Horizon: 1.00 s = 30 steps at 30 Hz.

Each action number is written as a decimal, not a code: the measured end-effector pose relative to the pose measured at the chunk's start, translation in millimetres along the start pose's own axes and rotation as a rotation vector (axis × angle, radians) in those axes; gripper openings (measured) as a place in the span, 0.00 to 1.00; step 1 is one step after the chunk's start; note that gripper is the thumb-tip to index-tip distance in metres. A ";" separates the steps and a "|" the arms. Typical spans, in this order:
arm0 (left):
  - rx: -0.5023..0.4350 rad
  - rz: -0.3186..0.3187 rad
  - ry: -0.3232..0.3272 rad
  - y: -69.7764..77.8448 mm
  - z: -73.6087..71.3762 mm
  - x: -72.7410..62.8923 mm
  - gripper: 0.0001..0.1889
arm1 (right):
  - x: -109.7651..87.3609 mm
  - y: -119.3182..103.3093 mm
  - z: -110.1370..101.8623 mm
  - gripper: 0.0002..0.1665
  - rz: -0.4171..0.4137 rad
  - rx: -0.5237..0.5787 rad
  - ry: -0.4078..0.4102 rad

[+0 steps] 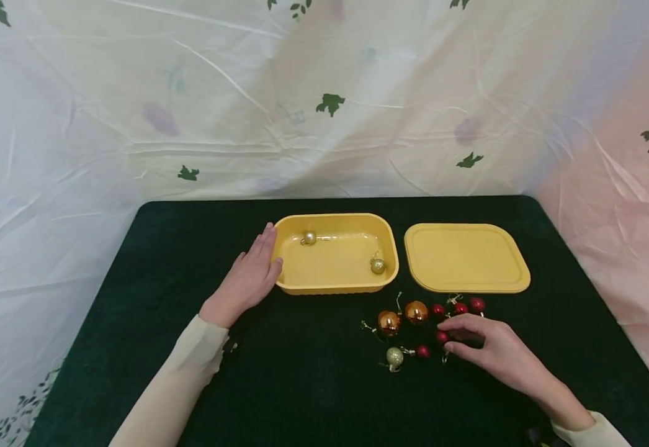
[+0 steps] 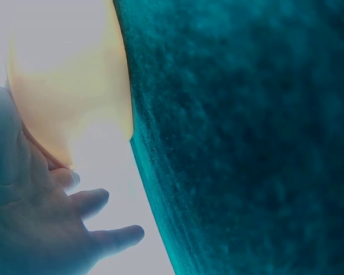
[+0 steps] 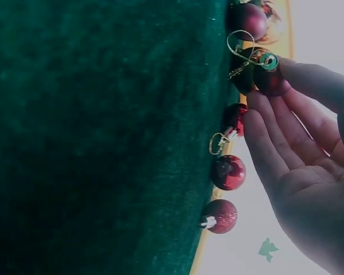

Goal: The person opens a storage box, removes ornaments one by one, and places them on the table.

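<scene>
My left hand [image 1: 249,273] lies with straight fingers along the left side of a yellow plastic container [image 1: 332,266]. Inside the container are two small gold baubles, one near the back wall and one [image 1: 378,266] at the right. My right hand [image 1: 497,349] pinches a small dark red bauble [image 3: 272,81] between thumb and fingertips; its gold loop hangs toward the table in the right wrist view. Around that hand lie more red baubles [image 1: 422,351], two larger shiny orange-gold ones [image 1: 388,323], and a glittery gold one [image 1: 394,356].
A yellow lid [image 1: 466,257] lies flat to the right of the container. Dark green cloth [image 1: 313,366] covers the table. Pale curtains [image 1: 235,112] printed with leaves hang behind it and at both sides.
</scene>
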State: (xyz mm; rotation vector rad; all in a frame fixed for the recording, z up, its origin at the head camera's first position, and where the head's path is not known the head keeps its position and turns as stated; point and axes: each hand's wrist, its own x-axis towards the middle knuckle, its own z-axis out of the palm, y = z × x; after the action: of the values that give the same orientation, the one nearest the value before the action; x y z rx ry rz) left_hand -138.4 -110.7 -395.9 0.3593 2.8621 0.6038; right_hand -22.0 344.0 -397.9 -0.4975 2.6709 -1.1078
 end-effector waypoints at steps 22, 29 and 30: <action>0.001 0.001 -0.006 -0.3 1.6 -1.4 0.38 | -1.6 15.1 6.2 0.17 0.028 0.038 -0.057; 0.003 -0.005 -0.007 0.2 1.5 -0.7 0.38 | 1.0 15.9 5.0 0.17 0.014 0.049 -0.083; 0.005 -0.005 -0.008 0.2 1.6 -0.5 0.38 | 1.2 16.0 4.8 0.17 0.012 0.049 -0.088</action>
State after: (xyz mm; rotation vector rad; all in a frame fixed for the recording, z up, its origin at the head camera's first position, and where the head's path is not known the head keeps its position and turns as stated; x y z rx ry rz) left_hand -137.4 -110.1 -397.1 0.3538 2.8564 0.5936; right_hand -25.2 351.0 -412.8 -0.5082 2.5618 -1.1177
